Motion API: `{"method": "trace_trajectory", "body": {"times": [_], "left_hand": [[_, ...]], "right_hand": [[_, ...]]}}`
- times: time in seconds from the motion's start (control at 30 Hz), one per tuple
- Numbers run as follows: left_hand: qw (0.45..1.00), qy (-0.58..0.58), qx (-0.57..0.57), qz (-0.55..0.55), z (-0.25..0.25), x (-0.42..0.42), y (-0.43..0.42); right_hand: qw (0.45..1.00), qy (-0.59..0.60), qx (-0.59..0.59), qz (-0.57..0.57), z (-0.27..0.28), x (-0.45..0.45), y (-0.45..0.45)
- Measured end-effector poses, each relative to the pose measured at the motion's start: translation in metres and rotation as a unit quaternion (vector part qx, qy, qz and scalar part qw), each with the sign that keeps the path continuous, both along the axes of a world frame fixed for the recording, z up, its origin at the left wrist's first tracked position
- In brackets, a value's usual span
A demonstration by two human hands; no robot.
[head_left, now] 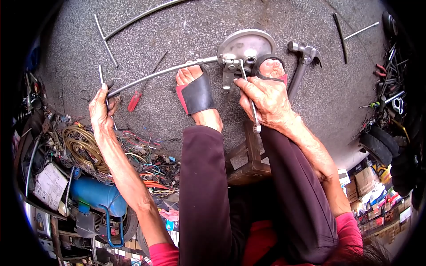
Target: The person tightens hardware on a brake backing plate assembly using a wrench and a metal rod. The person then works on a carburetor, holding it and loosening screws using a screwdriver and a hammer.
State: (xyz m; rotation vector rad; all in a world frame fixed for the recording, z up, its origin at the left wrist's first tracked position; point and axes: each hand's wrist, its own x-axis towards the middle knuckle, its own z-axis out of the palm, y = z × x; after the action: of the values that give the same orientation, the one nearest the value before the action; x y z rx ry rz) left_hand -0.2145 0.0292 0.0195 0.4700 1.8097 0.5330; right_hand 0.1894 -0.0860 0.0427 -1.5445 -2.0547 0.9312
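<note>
Grasping with the left hand [104, 107], fingers curled round its crossbar, a T-handle wrench [146, 79], held left of the round metal plate [246, 41]. Gripping with the right hand [268, 99], on the near side of the plate, a combination wrench [255, 116], pinched along its shank under the thumb. Both far tips meeting at the small clamp [230, 65] on the plate's near left edge; impossible to tell how firmly seated. For the plate itself: on the speckled ground [301, 17], just beyond the feet. Overlapping its near right edge, the sandalled right foot [271, 68]; near its left side, the sandalled left foot [195, 86]. Just right of the plate, a claw hammer [301, 66]. Left of the plate, past the left foot, a red-handled screwdriver [134, 101]; farther left and beyond, a second T-handle wrench [105, 38]. Nearer the body than the plate, a wooden stool [249, 173]. Well left and nearer the body than the plate, coiled brown hose [82, 150] and a blue tank [100, 195]. Well right of the plate, red-handled pliers [380, 70] and, nearer the body, tyres [377, 146].
</note>
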Motion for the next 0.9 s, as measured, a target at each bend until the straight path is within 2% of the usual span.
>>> {"method": "trace_trajectory", "body": {"times": [0.5, 0.9], "left_hand": [[0.999, 0.012, -0.02, -0.026, 0.009, 0.011, 0.012], [0.99, -0.039, -0.124, -0.052, 0.005, 0.0, 0.026]], "right_hand": [[1.0, 0.01, 0.003, -0.011, 0.0, -0.001, 0.0], [1.0, -0.005, 0.001, 0.017, 0.004, -0.002, 0.003]]}}
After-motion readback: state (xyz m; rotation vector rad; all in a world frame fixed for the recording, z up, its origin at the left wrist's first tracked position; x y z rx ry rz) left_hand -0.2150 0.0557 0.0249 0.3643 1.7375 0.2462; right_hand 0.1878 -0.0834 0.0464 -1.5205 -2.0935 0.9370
